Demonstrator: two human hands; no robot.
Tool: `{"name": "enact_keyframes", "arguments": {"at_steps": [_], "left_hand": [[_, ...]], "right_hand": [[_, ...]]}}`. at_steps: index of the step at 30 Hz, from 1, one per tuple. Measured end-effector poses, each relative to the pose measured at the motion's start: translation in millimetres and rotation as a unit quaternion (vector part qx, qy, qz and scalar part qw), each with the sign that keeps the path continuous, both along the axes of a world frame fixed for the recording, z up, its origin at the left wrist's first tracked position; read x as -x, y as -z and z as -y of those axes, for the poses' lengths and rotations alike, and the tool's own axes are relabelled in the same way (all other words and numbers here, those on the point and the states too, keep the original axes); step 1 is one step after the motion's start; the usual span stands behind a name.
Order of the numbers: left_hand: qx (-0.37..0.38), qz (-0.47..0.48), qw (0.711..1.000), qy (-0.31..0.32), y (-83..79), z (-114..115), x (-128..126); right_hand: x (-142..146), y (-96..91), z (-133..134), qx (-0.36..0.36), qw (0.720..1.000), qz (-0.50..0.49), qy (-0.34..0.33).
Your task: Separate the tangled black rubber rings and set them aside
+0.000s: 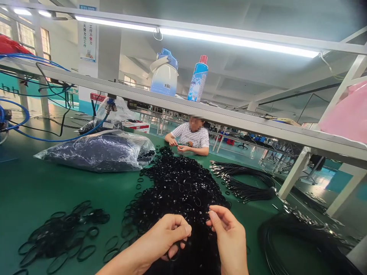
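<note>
My left hand (168, 236) is curled closed over the near edge of a big heap of black rubber rings (180, 187) on the green table (28, 191); a black ring shows under its fingers. My right hand (228, 233) is beside it, fingers pinched at the heap's edge; what it pinches is too small to make out. A smaller spread of loose black rings (61, 233) lies to the left of my hands.
A clear bag of black parts (97, 151) lies at the left. Bundled black cables with metal ends (243, 181) lie at the right, more cable (292, 236) near right. A person in a striped shirt (190, 137) works opposite. An overhead shelf (200, 110) carries a jug and spray can.
</note>
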State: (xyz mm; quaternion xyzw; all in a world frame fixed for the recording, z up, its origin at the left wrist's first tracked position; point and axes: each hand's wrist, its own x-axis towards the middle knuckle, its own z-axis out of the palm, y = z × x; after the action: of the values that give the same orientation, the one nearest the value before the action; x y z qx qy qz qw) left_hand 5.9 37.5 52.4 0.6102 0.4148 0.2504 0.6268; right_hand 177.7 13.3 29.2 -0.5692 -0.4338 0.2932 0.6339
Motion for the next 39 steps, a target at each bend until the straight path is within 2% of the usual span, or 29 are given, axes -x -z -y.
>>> {"name": "enact_keyframes", "arguments": {"at_steps": [5,8,11,14,17,19,20,21,22,24,26,28,33,39], "left_hand": [[-0.025,0.001,1.0,-0.017,2.2,-3,-1],[-0.032,0.005,0.999,-0.03,0.3,-5,0],[-0.029,0.014,0.998,-0.046,-4.7,-4,2],[-0.023,0.013,0.996,-0.09,-7.5,-2,4],[0.001,0.048,0.991,-0.125,-4.4,-4,4],[0.057,0.123,0.983,-0.125,0.2,-9,4],[0.099,0.172,0.973,-0.12,2.7,-12,5],[0.139,0.218,0.959,-0.114,4.9,-14,6],[0.172,0.256,0.945,-0.11,6.9,-17,7],[0.204,0.296,0.927,-0.103,9.5,-21,9],[0.195,0.305,0.926,-0.105,10.4,-22,9],[0.18,0.313,0.928,-0.094,9.9,-20,9],[0.117,0.285,0.95,-0.049,8.2,-15,6],[0.002,0.115,0.992,-0.057,10.3,-14,4]], "right_hand": [[-1,-0.5,-2,0.024,0.998,0.013,-0.05],[2,-1.3,-1,0.022,0.992,0.114,-0.057],[6,-9.0,5,0.027,0.967,0.246,-0.065],[15,-19.0,16,0.09,0.925,0.346,-0.124],[25,-19.2,23,0.15,0.853,0.452,-0.213],[31,-13.5,24,0.17,0.795,0.517,-0.268],[32,-10.4,24,0.174,0.776,0.538,-0.28],[33,-8.0,23,0.175,0.772,0.544,-0.277],[33,-6.8,22,0.172,0.784,0.537,-0.26],[31,-8.4,20,0.153,0.833,0.489,-0.208],[27,-13.8,19,0.137,0.878,0.43,-0.161],[22,-19.6,18,0.131,0.905,0.382,-0.132],[13,-23.3,14,0.12,0.935,0.318,-0.1],[9,-14.1,7,0.061,0.967,0.216,-0.119]]}}
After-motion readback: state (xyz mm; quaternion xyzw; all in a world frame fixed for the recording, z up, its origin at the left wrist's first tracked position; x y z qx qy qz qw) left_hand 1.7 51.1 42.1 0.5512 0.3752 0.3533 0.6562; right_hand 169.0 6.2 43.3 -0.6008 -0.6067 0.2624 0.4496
